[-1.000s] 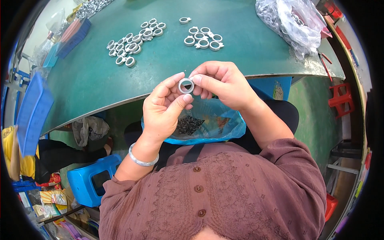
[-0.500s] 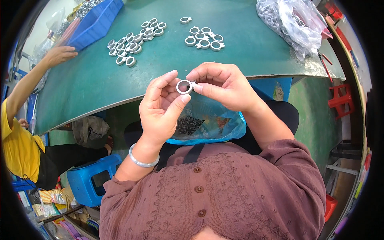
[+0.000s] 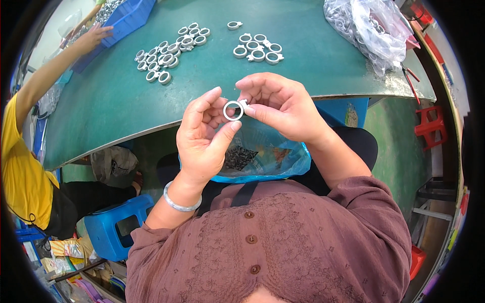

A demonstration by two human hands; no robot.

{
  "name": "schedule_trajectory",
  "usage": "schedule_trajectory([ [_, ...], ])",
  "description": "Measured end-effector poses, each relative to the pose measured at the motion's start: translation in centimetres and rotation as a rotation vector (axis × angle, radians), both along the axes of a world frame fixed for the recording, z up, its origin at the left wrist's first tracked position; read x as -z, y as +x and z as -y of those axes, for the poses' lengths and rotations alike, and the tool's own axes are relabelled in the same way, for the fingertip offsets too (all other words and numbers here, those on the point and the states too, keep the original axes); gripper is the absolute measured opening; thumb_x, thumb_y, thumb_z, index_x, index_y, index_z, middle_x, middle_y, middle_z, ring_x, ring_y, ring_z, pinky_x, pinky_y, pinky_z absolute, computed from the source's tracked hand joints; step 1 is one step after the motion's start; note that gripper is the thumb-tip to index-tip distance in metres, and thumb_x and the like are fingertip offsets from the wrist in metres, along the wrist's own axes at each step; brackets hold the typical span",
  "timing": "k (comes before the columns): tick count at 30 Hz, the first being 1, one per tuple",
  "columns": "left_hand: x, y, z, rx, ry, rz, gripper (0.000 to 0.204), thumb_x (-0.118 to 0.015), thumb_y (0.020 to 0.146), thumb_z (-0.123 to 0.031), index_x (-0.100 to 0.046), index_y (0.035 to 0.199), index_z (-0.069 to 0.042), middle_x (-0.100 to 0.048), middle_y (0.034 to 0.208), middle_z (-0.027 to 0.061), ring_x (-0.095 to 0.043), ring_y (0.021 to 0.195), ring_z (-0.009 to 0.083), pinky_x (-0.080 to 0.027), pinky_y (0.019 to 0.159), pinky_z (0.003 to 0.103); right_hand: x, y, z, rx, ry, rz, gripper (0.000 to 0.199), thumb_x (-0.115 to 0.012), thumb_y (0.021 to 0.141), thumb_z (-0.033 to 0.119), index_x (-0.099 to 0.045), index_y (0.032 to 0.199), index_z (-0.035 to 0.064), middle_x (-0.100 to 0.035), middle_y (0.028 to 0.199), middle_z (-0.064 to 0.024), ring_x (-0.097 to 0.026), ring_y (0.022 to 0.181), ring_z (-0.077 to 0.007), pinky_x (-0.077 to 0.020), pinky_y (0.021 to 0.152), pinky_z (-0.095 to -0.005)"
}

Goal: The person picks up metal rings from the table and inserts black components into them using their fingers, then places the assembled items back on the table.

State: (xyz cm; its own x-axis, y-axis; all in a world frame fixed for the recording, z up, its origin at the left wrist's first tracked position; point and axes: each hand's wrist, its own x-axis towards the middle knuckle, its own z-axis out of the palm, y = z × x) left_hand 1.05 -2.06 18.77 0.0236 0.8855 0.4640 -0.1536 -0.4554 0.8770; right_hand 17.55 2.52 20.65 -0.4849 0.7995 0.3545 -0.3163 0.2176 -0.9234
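A silver metal ring with a small side lug (image 3: 225, 115) is held up over my lap, just off the table's near edge. My left hand (image 3: 204, 131) pinches its left rim between thumb and fingers. At the lug, my right hand (image 3: 278, 106) has its thumb against the ring, with the curled fingers behind. Beneath my hands a blue plastic bag (image 3: 275, 171) lies open in my lap, with small dark parts (image 3: 239, 157) inside. On the green table (image 3: 202, 91), several like rings (image 3: 256, 54) form a group straight ahead, and a larger cluster (image 3: 167, 59) lies to its left.
A clear bag of rings (image 3: 371, 30) sits at the table's far right beside red-handled pliers (image 3: 411, 83). At the far left, a co-worker in yellow (image 3: 30, 187) reaches toward a blue bin (image 3: 129, 22). Blue (image 3: 118, 224) and red stools (image 3: 431, 126) stand on the floor.
The ring has turned slightly in my fingers, and my right fingers have shifted a little. The co-worker's arm has moved up and right toward the blue bin, which has shifted slightly.
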Motion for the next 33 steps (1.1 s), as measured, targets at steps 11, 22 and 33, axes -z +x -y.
schedule_trajectory([
  [11, 0.8, -0.1, -0.6, 0.015, 0.006, -0.025, 0.037, -0.057, 0.074, 0.014, -0.051, 0.109, 0.003, -0.048, 0.107, 0.0089, -0.055, 0.096, 0.0172, -0.047, 0.083, 0.027, 0.2, -0.4, 0.4, 0.211, 0.349, 0.125, 0.032, -0.059, 0.075, -0.004, -0.054, 0.106, -0.0006, -0.058, 0.081, -0.006, -0.055, 0.072, -0.0099, -0.0473, 0.066, -0.0234],
  [22, 1.6, -0.3, -0.9, 0.113, -0.053, 0.14, 0.032, -0.057, 0.074, 0.014, -0.052, 0.104, 0.003, -0.049, 0.107, 0.0087, -0.055, 0.094, 0.0156, -0.047, 0.082, 0.026, -0.1, -0.6, 0.4, 0.25, 0.554, 0.19, 0.038, -0.063, 0.068, -0.006, -0.055, 0.104, 0.0004, -0.059, 0.082, -0.0086, -0.059, 0.069, -0.0153, -0.049, 0.064, -0.0252],
  [33, 0.4, -1.4, -0.4, 0.169, -0.236, -0.123, 0.019, -0.052, 0.077, 0.011, -0.056, 0.093, 0.002, -0.057, 0.089, 0.0034, -0.056, 0.078, 0.0095, -0.046, 0.07, 0.022, -1.1, 0.9, -1.1, 0.275, 0.64, 0.335, 0.021, -0.066, 0.071, 0.004, -0.059, 0.09, 0.0002, -0.059, 0.081, -0.0089, -0.058, 0.073, -0.018, -0.0464, 0.063, -0.0277],
])
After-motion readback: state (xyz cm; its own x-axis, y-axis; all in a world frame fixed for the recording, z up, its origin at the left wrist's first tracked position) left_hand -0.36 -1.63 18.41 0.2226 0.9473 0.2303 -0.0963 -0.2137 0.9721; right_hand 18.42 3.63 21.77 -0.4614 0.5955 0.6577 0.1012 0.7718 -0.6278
